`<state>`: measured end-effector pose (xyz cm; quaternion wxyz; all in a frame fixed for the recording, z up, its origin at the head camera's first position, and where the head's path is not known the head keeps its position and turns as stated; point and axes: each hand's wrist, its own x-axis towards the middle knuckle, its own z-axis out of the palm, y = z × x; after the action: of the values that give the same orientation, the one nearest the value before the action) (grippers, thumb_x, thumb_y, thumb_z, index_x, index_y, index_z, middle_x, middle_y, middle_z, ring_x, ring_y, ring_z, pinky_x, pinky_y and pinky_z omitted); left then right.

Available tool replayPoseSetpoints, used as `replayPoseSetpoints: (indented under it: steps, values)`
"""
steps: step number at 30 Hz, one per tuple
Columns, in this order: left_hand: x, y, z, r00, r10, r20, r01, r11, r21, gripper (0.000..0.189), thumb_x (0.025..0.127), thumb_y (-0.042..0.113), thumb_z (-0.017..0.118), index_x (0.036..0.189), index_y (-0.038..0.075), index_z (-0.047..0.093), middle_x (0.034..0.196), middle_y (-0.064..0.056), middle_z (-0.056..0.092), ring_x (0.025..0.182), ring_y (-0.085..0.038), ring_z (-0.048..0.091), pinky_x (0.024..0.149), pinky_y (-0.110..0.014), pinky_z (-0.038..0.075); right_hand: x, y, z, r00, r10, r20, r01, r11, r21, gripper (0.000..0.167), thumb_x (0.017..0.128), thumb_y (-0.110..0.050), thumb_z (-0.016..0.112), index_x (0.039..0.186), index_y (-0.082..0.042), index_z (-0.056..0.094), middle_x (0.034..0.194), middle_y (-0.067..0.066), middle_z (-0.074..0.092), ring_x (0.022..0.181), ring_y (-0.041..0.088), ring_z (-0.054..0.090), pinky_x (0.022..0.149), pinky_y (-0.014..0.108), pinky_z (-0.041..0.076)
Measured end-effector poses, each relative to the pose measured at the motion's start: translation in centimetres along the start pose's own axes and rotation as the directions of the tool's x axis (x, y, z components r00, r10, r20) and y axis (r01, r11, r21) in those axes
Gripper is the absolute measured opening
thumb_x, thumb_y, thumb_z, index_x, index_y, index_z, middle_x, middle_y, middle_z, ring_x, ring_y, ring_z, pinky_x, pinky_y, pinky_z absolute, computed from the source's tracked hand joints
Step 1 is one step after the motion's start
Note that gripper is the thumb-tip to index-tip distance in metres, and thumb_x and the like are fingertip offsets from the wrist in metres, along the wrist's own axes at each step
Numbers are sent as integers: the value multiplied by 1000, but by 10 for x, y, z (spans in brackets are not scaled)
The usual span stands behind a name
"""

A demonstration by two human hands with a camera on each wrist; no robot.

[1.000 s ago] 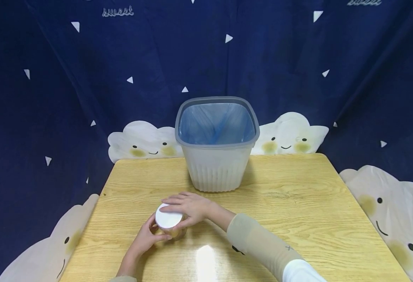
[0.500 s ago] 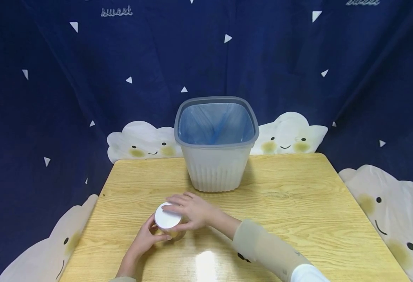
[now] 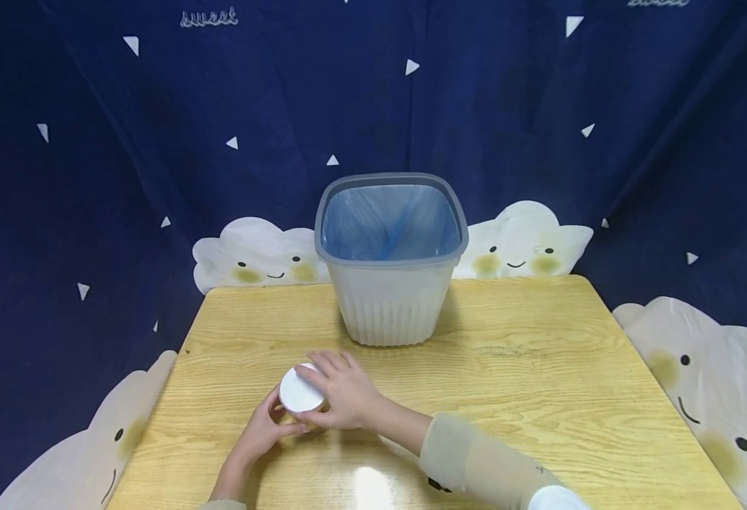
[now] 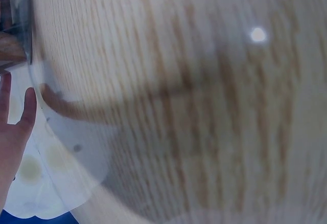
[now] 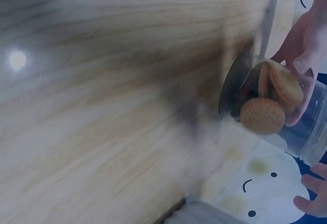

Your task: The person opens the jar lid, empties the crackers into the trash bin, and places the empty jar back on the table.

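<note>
My left hand (image 3: 261,428) grips the side of a clear jar (image 5: 294,141) standing on the wooden table. A white round lid (image 3: 300,391) tops the jar in the head view. Over the lid's right side lies my right hand (image 3: 348,393), with the fingers at its far edge and the thumb at its near edge. Several round biscuits (image 5: 262,115) show through the jar wall in the right wrist view. The lid falls outside that view. At the left wrist view's edge, only part of the left hand and jar appears.
Behind the hands, a whitish waste bin (image 3: 392,304) with a grey rim and blue liner (image 3: 380,227) stands on the wooden table (image 3: 526,354). A dark blue curtain (image 3: 271,85) with white clouds surrounds the table's back and sides.
My right hand has turned anticlockwise over the lid, its fingers now pointing more toward the bin. The lid has shifted slightly left. The left hand keeps its place on the jar.
</note>
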<state>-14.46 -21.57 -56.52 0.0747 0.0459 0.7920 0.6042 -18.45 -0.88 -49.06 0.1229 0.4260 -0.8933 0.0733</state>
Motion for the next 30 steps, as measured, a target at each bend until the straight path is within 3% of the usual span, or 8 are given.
replayPoseSetpoints:
  steps: [13, 22, 30]
  values:
    - [0, -3, 0, 999, 8, -32, -7, 999, 34, 86, 65, 9, 81, 138, 8, 36, 135, -15, 44, 122, -33, 41, 102, -51, 32, 0, -18, 10, 986, 119, -119, -129, 988, -82, 73, 78, -72, 40, 132, -23, 45, 131, 5, 47, 117, 24, 46, 96, 46, 39]
    - [2, -4, 1, 999, -5, -42, 7, 999, 40, 87, 65, 8, 81, 139, 6, 36, 134, -17, 44, 117, -33, 44, 101, -51, 34, 1, -24, 12, 980, 193, -55, -198, 973, -116, 77, 78, -74, 35, 135, -23, 40, 133, 5, 43, 118, 22, 43, 99, 44, 36]
    - [2, -4, 0, 999, -18, -48, 21, 998, 51, 87, 64, 8, 81, 139, 6, 36, 132, -15, 46, 116, -30, 46, 101, -49, 34, 0, -26, 17, 977, 202, -73, -210, 971, -115, 76, 78, -74, 37, 133, -22, 42, 128, 5, 47, 116, 23, 44, 98, 45, 36]
